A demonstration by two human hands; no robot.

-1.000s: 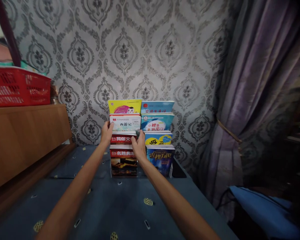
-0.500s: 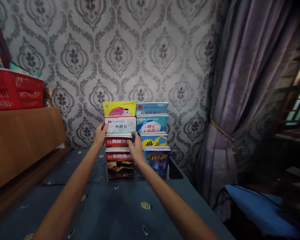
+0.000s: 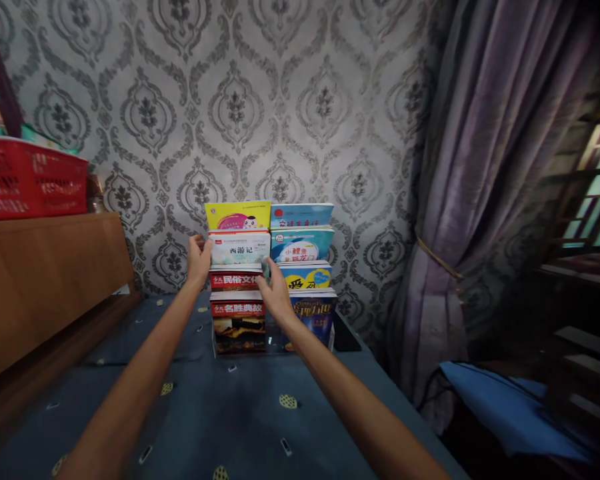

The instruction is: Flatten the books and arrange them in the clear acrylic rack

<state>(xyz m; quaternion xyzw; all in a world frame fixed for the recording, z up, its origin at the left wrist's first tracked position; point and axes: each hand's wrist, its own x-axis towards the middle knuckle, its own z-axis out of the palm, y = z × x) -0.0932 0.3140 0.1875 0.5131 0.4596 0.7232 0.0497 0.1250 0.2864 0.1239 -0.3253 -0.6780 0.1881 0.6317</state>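
Observation:
A clear rack (image 3: 275,344) holds children's books in tiers, in two columns. My left hand (image 3: 199,260) is at the left edge of the white book (image 3: 235,249), its fingers loosely bent and not closed round the cover. My right hand (image 3: 276,293) lies at the right edge of that column, thumb and index finger apart, with the thumb by the red-titled book (image 3: 230,282). Behind stands a yellow book (image 3: 237,215); in front is a dark book (image 3: 237,330) with a red band. The right column has a teal book (image 3: 303,245) and a dark blue book (image 3: 317,320), partly hidden by my right hand.
The rack stands on a dark blue patterned cloth (image 3: 230,413) against a papered wall. A flat black object (image 3: 347,337) lies to its right. At left, a red basket (image 3: 33,179) sits on a wooden cabinet (image 3: 50,280). A purple curtain (image 3: 460,200) hangs at right.
My left hand has shifted slightly left and up, its fingers loosening at the white book's edge. My right hand stays at the right edge. The view has turned slightly.

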